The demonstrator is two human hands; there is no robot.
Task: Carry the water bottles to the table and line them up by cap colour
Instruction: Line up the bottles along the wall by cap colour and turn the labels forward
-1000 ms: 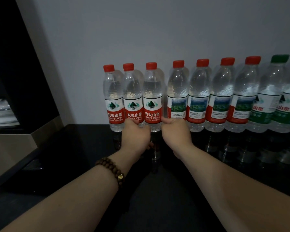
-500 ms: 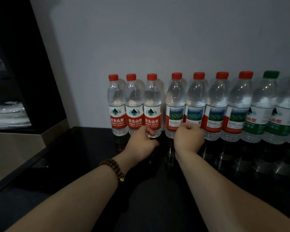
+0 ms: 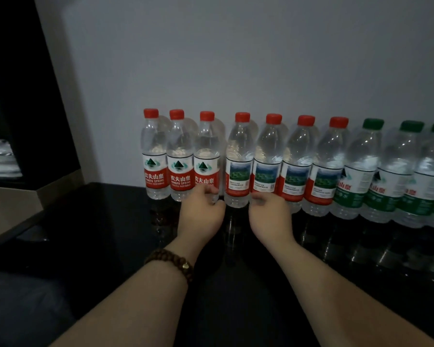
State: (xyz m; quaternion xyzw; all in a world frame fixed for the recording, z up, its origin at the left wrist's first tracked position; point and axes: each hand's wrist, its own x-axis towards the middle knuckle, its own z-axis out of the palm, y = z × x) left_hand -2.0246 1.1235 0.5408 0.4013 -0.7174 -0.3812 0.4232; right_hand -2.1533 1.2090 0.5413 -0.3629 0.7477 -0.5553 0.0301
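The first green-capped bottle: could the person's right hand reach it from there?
Probably yes. The right hand hovers low before the red-capped bottles, and nothing stands between it and the first green-capped bottle. That bottle is crowded on both sides, so only its front is free.

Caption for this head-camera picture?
Left hand and right hand before seven red-capped bottles and three green-capped bottles on a dark table.
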